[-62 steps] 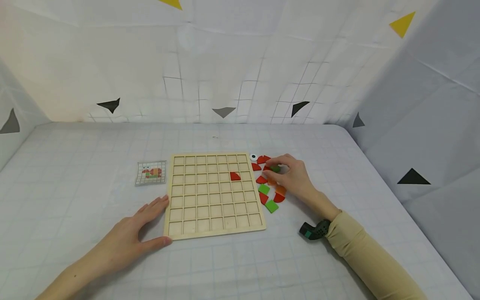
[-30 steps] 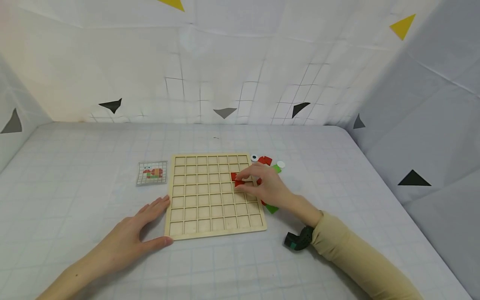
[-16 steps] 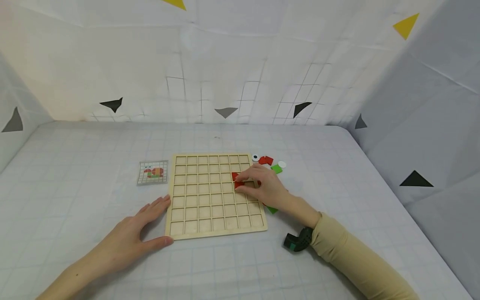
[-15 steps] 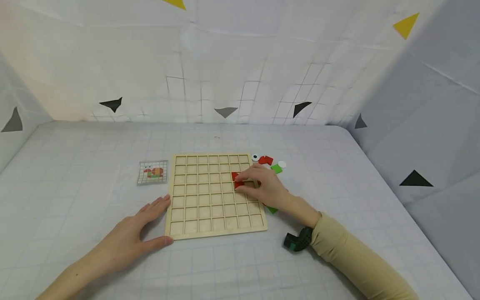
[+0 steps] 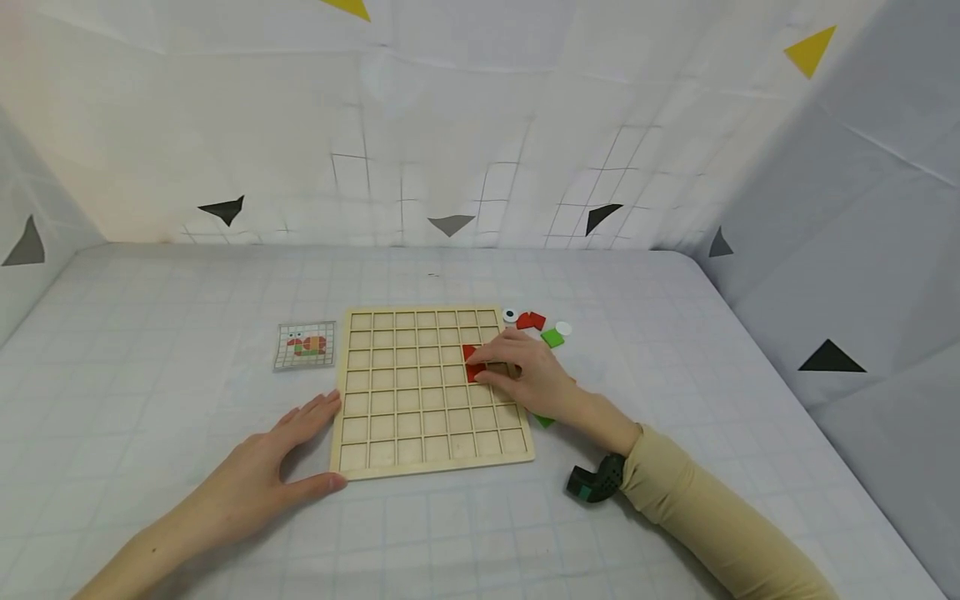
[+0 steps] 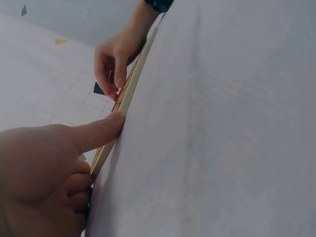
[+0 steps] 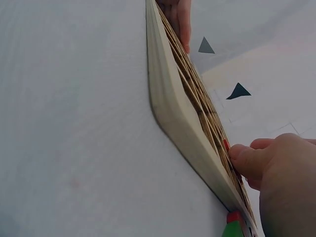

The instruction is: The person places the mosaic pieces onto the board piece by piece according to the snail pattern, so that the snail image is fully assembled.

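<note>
A square wooden grid board [image 5: 393,425] lies flat on the table. My left hand [image 5: 251,475] rests at its left edge, fingers extended and thumb at the near corner. My right hand [image 5: 536,375] reaches over the board's right side. Its thumb and fingertips pinch a red puzzle piece [image 5: 474,375] low in a grid cell; the hand partly hides its shape. Directly behind it, another red piece [image 5: 468,351] sits in the neighbouring cell. In the right wrist view, the right thumb [image 7: 242,155] is at the board's surface beside a bit of red.
Beyond the board's right edge lie loose red pieces [image 5: 532,321], a green square [image 5: 552,337], a white disc [image 5: 563,328] and an eye disc [image 5: 510,315]. The right hand covers others. A pattern card [image 5: 305,346] lies left of the board.
From the loose pieces at the right, my right hand has moved left over the board with a red piece. It then shifted slightly, setting the piece into line below the first. Left hand unchanged.
</note>
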